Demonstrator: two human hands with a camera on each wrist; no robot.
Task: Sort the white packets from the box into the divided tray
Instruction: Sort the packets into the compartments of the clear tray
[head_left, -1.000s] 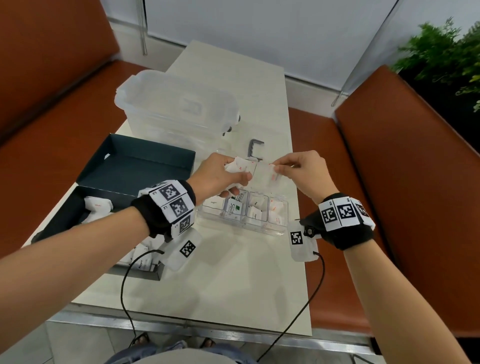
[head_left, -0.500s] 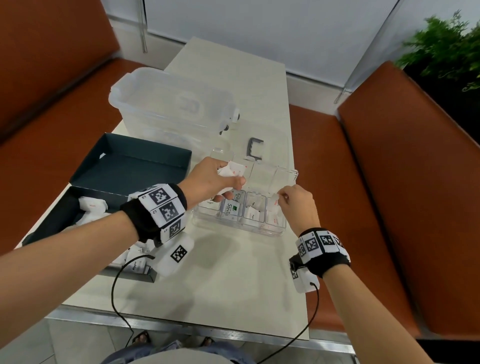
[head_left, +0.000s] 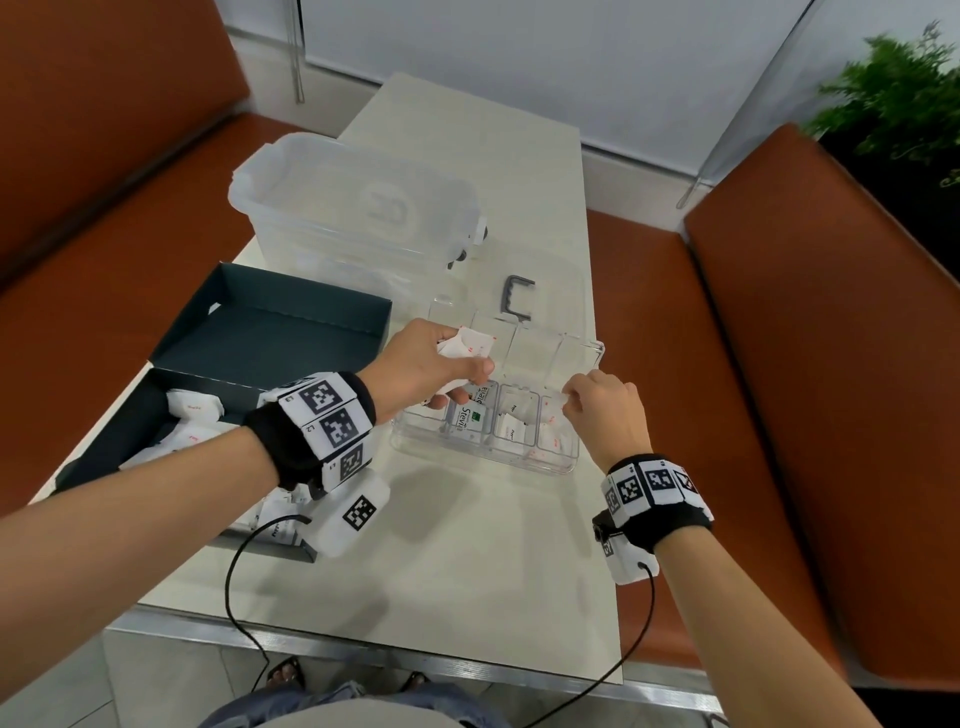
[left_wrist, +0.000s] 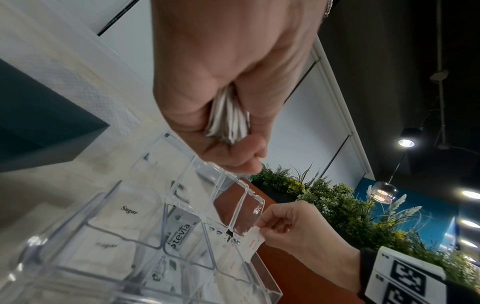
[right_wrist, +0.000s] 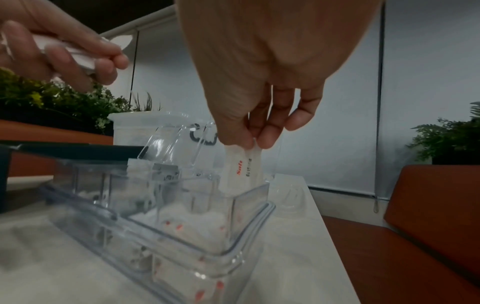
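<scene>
The right hand (right_wrist: 255, 115) pinches a white packet (right_wrist: 240, 167) by its top edge between thumb and fingertips, a narrow grip. The packet hangs upright, long axis vertical, its lower end already inside the rightmost compartment of the clear divided tray (head_left: 566, 465); the drop is straight down. Red print on it reads "Salt". More red-printed packets lie at the bottom of that compartment.

The left hand (head_left: 426, 366) hovers over the tray's left end, fingers curled round a bunch of white packets (head_left: 467, 345) with red marks.

Within the tray, packets at the left end read "Sugar" (left_wrist: 129, 210), and the next compartment holds one marked "Stevia" (head_left: 470, 415).

Left of the tray on the counter (head_left: 467, 571) sits the open dark box (head_left: 104, 447), with white packets inside. Beyond the tray stands a clear plastic tub (head_left: 358, 208).
</scene>
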